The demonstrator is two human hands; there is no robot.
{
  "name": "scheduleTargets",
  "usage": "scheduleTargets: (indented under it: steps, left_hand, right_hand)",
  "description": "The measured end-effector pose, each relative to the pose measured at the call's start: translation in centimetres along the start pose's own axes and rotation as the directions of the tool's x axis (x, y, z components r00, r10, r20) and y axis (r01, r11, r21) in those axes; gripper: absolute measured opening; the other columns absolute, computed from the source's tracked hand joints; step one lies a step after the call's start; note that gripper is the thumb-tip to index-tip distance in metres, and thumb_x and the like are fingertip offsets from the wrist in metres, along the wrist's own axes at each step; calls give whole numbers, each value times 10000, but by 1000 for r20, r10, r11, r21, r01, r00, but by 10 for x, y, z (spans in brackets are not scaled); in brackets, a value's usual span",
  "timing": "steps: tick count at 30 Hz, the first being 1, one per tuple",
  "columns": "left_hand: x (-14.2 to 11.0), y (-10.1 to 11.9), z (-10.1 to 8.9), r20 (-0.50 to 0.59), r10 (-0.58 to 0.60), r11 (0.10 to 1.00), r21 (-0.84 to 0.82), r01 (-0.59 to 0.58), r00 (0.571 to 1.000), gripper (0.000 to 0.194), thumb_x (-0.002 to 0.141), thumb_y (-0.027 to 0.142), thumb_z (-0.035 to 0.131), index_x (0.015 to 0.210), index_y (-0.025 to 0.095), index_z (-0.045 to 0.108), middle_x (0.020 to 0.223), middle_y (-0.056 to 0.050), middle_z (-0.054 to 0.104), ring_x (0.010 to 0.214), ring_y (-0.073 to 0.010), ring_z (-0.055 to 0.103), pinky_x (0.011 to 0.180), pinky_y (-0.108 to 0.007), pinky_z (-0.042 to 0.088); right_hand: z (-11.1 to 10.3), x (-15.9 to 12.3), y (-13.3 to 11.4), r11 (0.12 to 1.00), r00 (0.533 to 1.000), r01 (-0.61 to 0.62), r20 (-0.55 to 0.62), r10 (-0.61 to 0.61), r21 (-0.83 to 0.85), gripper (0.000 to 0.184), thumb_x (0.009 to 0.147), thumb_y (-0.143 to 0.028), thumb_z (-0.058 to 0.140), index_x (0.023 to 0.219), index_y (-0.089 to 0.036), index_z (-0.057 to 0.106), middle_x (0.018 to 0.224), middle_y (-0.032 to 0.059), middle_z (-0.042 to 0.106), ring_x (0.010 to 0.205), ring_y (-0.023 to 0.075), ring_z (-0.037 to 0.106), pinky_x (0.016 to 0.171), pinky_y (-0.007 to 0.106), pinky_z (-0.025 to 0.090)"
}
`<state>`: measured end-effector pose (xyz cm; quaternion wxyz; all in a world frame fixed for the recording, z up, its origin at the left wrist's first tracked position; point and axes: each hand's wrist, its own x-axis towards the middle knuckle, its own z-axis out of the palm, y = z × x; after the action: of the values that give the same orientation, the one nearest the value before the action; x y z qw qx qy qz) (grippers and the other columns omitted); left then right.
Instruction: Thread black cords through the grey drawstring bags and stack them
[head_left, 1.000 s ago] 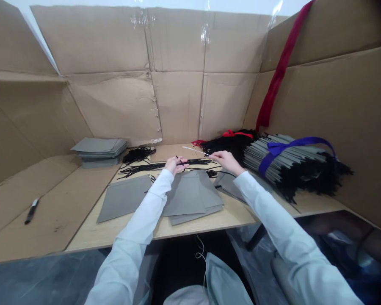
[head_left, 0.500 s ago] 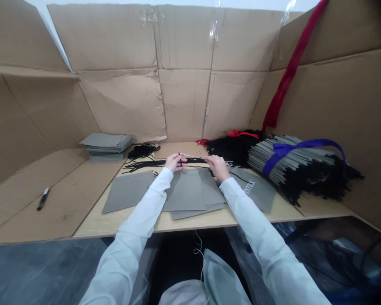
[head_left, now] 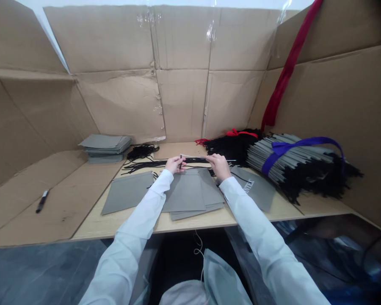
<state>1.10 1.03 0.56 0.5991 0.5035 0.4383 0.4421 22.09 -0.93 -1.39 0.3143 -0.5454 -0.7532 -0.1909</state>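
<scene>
While both hands work just above a pale wooden table (head_left: 92, 224), the left hand (head_left: 174, 164) is closed in a tight pinch on a short black cord (head_left: 180, 162), which stands up between thumb and fingers. The right hand (head_left: 218, 166) is also pinched, gripping a thin white rod (head_left: 197, 157) that runs almost level toward the left hand, its far tip near the cord. Both arms wear long white sleeves. Loose black cords (head_left: 139, 167) lie across the table just behind the hands. Below the wrists rests a pile of flat grey bags (head_left: 186, 192), with a single grey bag (head_left: 127, 192) to its left and a grey bag with lettering (head_left: 254, 188) to its right. Further right, a large bundle of grey bags (head_left: 288, 156) is tied with purple ribbon (head_left: 301, 143). A black marker (head_left: 42, 201) lies on cardboard (head_left: 60, 203) left of the table.
</scene>
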Motion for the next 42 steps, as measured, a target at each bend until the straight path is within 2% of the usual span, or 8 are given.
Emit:
scheduleTargets:
  steps: [12, 19, 27, 36, 42]
  left_hand:
    - [2, -3, -3, 5, 8, 999, 37, -8, 1000, 112, 708, 206, 518, 780, 129, 552, 637, -13, 561, 433, -47, 498, 463, -200, 435]
    - [0, -2, -3, 32, 29, 999, 28, -29, 999, 143, 688, 211, 546, 800, 124, 562, 656, -22, 563, 438, -42, 491, 452, -189, 431]
    - [3, -4, -5, 37, 24, 999, 42, -25, 999, 151, 717, 183, 496, 837, 113, 557, 662, -28, 566, 443, -45, 493, 464, -193, 439]
    - [5, -5, -7, 52, 24, 999, 45, -26, 998, 184, 730, 261, 479, 821, 127, 567, 727, -54, 592, 461, -61, 512, 447, -188, 431]
    - [4, -5, -8, 53, 23, 999, 34, -25, 998, 139, 733, 227, 479, 773, 121, 560, 761, -64, 598, 489, -65, 525, 469, -196, 439]
  right_hand:
    - [-4, 0, 9, 999, 999, 12, 43, -14, 45, 293, 817, -263, 339, 998, -257, 569, 804, 35, 576, 736, 144, 443, 612, 267, 207]
    - [-3, 0, 7, 998, 996, 22, 79, -26, 57, 299, 813, -238, 341, 1020, -257, 557, 816, 41, 573, 750, 145, 446, 624, 265, 213]
    - [-3, 0, 6, 998, 995, 48, 85, -51, 29, 294, 813, -237, 343, 1009, -257, 562, 808, 44, 570, 753, 148, 436, 635, 265, 214]
    - [-3, 1, 5, 999, 994, 36, 100, -36, 9, 295, 812, -241, 342, 1003, -247, 567, 797, 56, 570, 755, 153, 437, 631, 267, 215]
    - [-3, 0, 3, 999, 993, 22, 118, -27, 48, 283, 803, -220, 360, 984, -247, 576, 827, 47, 585, 767, 152, 451, 627, 261, 224]
